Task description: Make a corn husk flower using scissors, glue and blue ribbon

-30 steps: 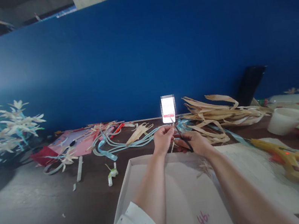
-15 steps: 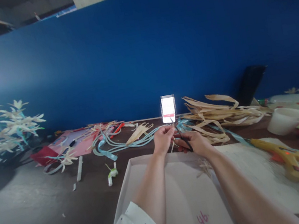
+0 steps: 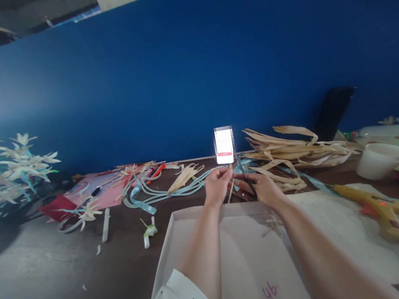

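Left hand (image 3: 219,185) pinches a thin pale strip (image 3: 231,191) near the far edge of the box (image 3: 247,253). Right hand (image 3: 267,190) grips dark scissors (image 3: 250,185) just beside it. Yellow glue gun (image 3: 388,212) farther right.

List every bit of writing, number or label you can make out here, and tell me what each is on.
"2 46." – handwritten in reddish-pink on the shallow cardboard box; the first mark looks like a 2.
Phone: the upper screen is pixelated, and any lettering on its red bar is too small to read.
Glue gun: any print on its dark patch is unreadable.
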Tool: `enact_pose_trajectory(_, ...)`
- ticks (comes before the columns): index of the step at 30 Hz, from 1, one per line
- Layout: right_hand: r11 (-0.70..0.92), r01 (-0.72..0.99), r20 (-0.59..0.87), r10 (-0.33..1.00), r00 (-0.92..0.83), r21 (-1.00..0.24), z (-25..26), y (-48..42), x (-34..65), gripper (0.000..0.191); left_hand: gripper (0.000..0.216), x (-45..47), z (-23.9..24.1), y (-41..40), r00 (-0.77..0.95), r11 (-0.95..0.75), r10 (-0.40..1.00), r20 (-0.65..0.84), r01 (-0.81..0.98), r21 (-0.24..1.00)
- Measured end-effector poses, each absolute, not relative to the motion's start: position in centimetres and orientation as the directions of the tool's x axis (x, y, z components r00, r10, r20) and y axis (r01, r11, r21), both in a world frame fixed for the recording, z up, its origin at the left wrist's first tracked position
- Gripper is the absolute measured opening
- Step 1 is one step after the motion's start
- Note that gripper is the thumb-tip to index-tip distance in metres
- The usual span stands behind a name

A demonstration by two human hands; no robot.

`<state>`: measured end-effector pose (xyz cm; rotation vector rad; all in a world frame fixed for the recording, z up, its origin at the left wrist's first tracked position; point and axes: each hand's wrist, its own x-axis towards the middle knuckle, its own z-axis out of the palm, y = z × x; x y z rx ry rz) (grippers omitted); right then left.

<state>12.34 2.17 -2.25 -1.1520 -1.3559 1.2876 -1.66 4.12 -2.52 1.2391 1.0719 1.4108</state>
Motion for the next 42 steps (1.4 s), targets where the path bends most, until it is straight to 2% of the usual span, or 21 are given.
enact_pose_trajectory(6, 0.107, -0.197, 0.081, 0.987, 0.139, -0.974, -2.7, 2.8, 13.1, 0.064, 0.029, -1.7, -2.6, 4.1, -0.009, -0.208, 0.978, 0.208, -0.014, 0.978)
enact_pose_trajectory(10, 0.147, -0.269, 0.100, 0.979, 0.179, -0.952, -2.9, 3.0, 13.4, 0.065, 0.028, -1.6, -2.8, 4.1, 0.061, -0.236, 0.971, 0.231, 0.093, 0.967)
enact_pose_trajectory(14, 0.171, -0.254, 0.127, 0.975, 0.183, -0.952, -2.7, 2.8, 13.2, 0.061, 0.025, -1.5, -2.7, 3.9, 0.122, -0.279, 0.958, 0.261, 0.178, 0.944)
enact_pose_trajectory(26, 0.170, -0.249, 0.127, 0.975, 0.180, -0.953, -3.2, 3.3, 13.4, 0.058, 0.028, -1.0, -2.9, 3.8, 0.271, -0.250, 0.941, 0.202, 0.154, 0.956)
enact_pose_trajectory(31, 0.199, -0.296, 0.114, 0.953, 0.281, -0.934, -3.2, 3.5, 13.7, 0.053, 0.021, -1.2, -3.4, 4.2, 0.272, -0.294, 0.936, 0.222, 0.265, 0.918)
enact_pose_trajectory(34, 0.202, -0.317, 0.096, 0.942, 0.321, -0.927, -3.0, 3.4, 13.7, 0.051, 0.021, -1.2, -3.2, 4.1, 0.249, -0.277, 0.945, 0.211, 0.269, 0.923)
enact_pose_trajectory(42, 0.156, -0.185, 0.115, 0.970, 0.216, -0.970, -3.1, 3.1, 13.3, 0.056, 0.024, -1.2, -2.8, 3.9, 0.217, -0.245, 0.957, 0.194, 0.246, 0.938)
